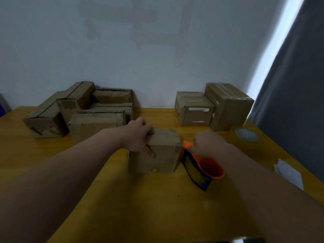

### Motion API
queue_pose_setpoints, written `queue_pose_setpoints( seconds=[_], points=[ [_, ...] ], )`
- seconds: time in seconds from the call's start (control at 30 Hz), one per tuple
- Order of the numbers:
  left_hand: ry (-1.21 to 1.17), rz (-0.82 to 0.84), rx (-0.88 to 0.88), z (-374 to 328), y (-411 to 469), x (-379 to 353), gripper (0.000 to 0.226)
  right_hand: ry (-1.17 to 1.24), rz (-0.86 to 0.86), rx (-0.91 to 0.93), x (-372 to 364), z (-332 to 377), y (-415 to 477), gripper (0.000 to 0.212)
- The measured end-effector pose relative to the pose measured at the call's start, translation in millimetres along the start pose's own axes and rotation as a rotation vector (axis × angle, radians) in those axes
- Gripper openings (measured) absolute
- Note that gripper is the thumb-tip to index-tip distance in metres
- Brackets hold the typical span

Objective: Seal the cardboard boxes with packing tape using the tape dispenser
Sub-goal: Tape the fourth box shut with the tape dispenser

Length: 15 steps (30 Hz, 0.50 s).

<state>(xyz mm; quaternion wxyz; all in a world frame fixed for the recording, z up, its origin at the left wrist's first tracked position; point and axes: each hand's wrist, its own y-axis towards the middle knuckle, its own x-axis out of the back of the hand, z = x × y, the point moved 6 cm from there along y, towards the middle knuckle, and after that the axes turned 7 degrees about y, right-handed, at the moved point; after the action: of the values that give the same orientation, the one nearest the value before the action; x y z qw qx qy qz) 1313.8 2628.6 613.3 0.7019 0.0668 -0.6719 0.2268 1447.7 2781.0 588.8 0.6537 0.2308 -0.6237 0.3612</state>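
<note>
L forearm reaches fwd from lower left, wrist roughly straight. The left hand (137, 137) is draped over the top-left edge of a small cardboard box (166, 155): fingers curl over the top and thumb presses down the front face, so it's clamped on the box. R forearm comes in from lower right and the right hand (209, 143) is knuckles-up, fist closed round the handle of the tape dispenser (205, 169). The dispenser is orange w/ a blue body and hangs below and toward the camera from that fist. Its orange front end sits just beside the box's right face; contact can't be told, too blurry. Box stands on the yellow table (140, 199) between the two hands, directly under the L grip. Beyond the L hand is a cluster of boxes (91, 120) near the wall. Beyond the R hand are two more boxes (210, 107). A tape roll (245, 135) lies out to the right of the R fist, and white paper scraps (289, 172) lie right of the R forearm.
</note>
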Motion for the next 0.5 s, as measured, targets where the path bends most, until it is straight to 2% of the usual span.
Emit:
queue_pose_setpoints(
  seconds=[0.2,0.3,0.37,0.43,0.5],
  points=[
    [-0.053,-0.017,-0.041,-5,-30,-23,0.108,0.136,0.044,-0.038,-34,-2,-50,0.056],
    [-0.121,-0.032,-0.055,-10,-40,-36,0.106,0.271,-0.017,-0.055,-40,-6,-55,0.053],
    [-0.215,-0.109,-0.054,-14,-45,-39,0.092,0.303,-0.092,-0.068,-38,-8,-56,0.046],
    [-0.368,-0.209,-0.063,-16,-50,-37,0.064,0.351,-0.202,-0.104,-30,-13,-55,0.04],
    [-0.502,-0.288,-0.064,-13,-51,-36,0.048,0.453,-0.317,-0.107,-17,-18,-55,0.035]
  ],
)
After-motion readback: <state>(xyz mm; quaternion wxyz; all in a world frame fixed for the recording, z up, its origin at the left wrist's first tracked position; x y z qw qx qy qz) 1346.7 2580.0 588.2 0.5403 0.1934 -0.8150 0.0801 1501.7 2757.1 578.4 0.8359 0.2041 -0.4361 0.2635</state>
